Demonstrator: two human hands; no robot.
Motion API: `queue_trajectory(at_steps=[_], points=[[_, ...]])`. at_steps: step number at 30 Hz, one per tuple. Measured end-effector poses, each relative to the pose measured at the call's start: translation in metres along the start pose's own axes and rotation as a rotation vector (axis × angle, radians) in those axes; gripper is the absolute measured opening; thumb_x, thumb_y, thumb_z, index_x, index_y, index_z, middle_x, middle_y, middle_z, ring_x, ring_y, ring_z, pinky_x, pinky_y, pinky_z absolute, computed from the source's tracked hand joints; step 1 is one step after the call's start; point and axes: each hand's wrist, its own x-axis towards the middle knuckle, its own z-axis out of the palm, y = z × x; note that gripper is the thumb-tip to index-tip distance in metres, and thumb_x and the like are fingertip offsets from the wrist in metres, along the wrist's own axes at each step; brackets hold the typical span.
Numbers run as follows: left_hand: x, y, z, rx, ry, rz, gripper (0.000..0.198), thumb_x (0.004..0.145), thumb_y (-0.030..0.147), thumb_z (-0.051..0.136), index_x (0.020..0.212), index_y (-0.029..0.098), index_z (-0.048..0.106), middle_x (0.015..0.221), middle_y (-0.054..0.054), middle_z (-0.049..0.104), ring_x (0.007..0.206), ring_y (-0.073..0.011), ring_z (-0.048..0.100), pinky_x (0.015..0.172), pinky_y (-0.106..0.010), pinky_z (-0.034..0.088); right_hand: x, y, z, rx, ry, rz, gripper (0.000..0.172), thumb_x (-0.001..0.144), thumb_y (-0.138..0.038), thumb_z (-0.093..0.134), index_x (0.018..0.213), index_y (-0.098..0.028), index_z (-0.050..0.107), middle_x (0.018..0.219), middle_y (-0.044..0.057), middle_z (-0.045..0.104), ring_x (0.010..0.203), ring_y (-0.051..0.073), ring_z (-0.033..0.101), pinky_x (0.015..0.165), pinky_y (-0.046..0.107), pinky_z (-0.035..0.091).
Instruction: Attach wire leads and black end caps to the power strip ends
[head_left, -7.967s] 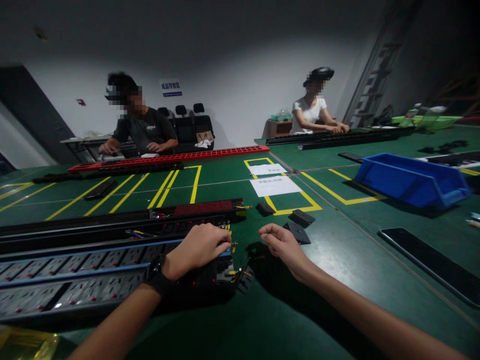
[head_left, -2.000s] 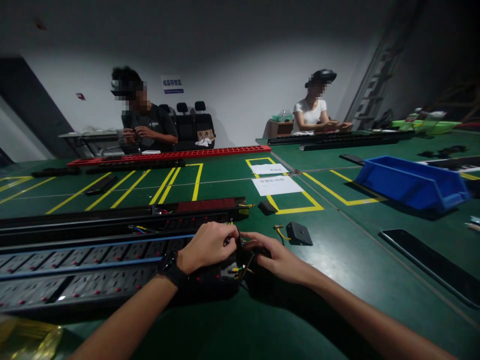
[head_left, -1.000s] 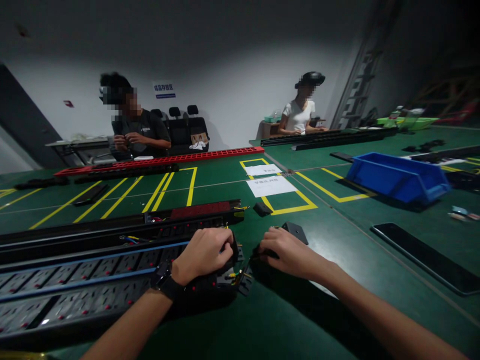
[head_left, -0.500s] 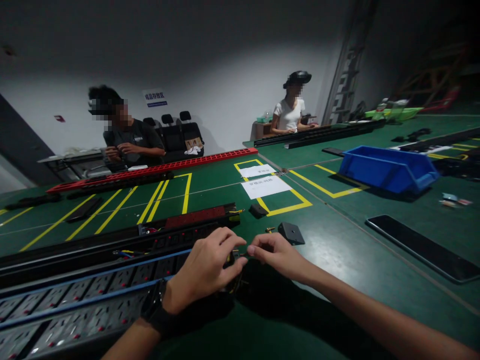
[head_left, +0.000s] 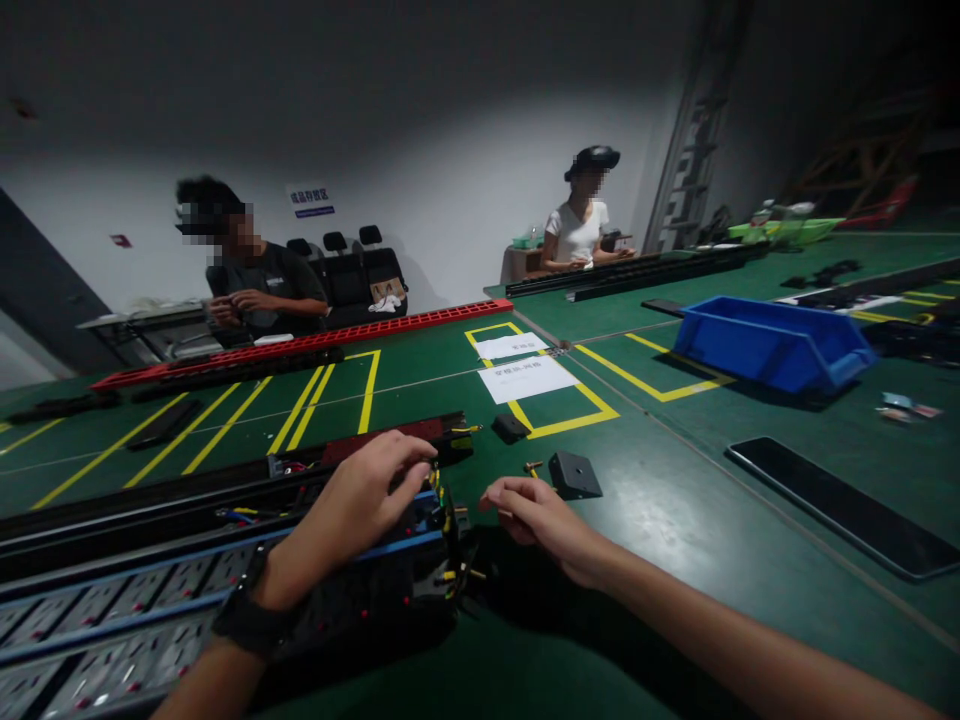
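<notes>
My left hand [head_left: 364, 500], with a black watch on its wrist, reaches over the end of a long socket strip [head_left: 176, 578] with blue edges. Its thumb and fingertips are drawn close together above yellow-tipped wires [head_left: 450, 577] that stick out of the strip's end. What lies between those fingertips I cannot make out. To the right, my right hand [head_left: 540, 515] is closed with curled fingers, apart from the wires; anything inside it is hidden. Just beyond it lie a small brass-coloured screw-like piece [head_left: 533, 468] and a black end cap [head_left: 575, 475] with a hole.
Another black cap [head_left: 510, 428] lies near white paper labels [head_left: 527, 378] on the green table [head_left: 660, 520]. A phone [head_left: 840, 505] and a blue bin [head_left: 776, 342] are at right. Behind the dark rail [head_left: 382, 440] and red rail [head_left: 322, 335], two people work across the table.
My left hand has moved left, away from my right hand, uncovering the wires at the strip's end. My right hand has shifted slightly, its fingers more curled.
</notes>
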Motion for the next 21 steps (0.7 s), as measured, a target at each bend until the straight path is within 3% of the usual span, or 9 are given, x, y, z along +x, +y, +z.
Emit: queue_trajectory(at_steps=[4,6,9,15,21], points=[[0.023,-0.030,-0.006,0.002,-0.132,-0.157,0.022,0.101,0.036,0.055,0.104,0.020,0.070,0.088,-0.003,0.074,0.078,-0.0214,0.067,0.072,-0.033,0.049,0.004,0.004,-0.001,0.063,-0.011,-0.006,0.049,0.087,-0.070,0.073,0.086,-0.021,0.069,0.062,-0.006,0.043,0.056,0.012,0.033,0.055,0.029,0.020],[0.032,-0.044,0.000,0.006,-0.193,-0.195,0.024,0.099,0.041,0.057,0.098,0.020,0.069,0.082,-0.002,0.072,0.073,-0.0208,0.065,0.067,-0.031,0.045,0.004,0.002,-0.002,0.090,-0.016,-0.012,0.049,0.087,-0.070,0.072,0.086,-0.021,0.069,0.060,-0.007,0.041,0.055,0.011,0.031,0.054,0.029,0.019],[0.038,-0.058,0.011,-0.020,-0.194,-0.201,0.028,0.099,0.044,0.056,0.092,0.019,0.067,0.075,-0.001,0.067,0.067,-0.0190,0.061,0.063,-0.030,0.042,0.003,0.000,-0.003,0.104,-0.028,-0.003,0.050,0.087,-0.072,0.071,0.086,-0.021,0.068,0.059,-0.008,0.040,0.054,0.011,0.030,0.054,0.029,0.018],[0.027,-0.063,0.029,-0.044,-0.183,-0.198,0.023,0.098,0.038,0.057,0.091,0.019,0.067,0.077,-0.002,0.069,0.067,-0.0178,0.061,0.062,-0.028,0.040,0.005,0.003,-0.006,0.069,-0.030,0.048,0.055,0.087,-0.076,0.067,0.087,-0.021,0.069,0.058,-0.007,0.044,0.052,0.011,0.032,0.053,0.029,0.019],[0.020,-0.069,0.033,0.023,-0.205,-0.222,0.013,0.090,0.030,0.059,0.092,0.021,0.069,0.080,-0.002,0.073,0.070,-0.0184,0.064,0.064,-0.029,0.040,0.004,0.004,-0.008,0.109,-0.001,0.098,0.061,0.083,-0.081,0.071,0.087,-0.020,0.070,0.057,-0.005,0.046,0.052,0.011,0.034,0.052,0.030,0.018]])
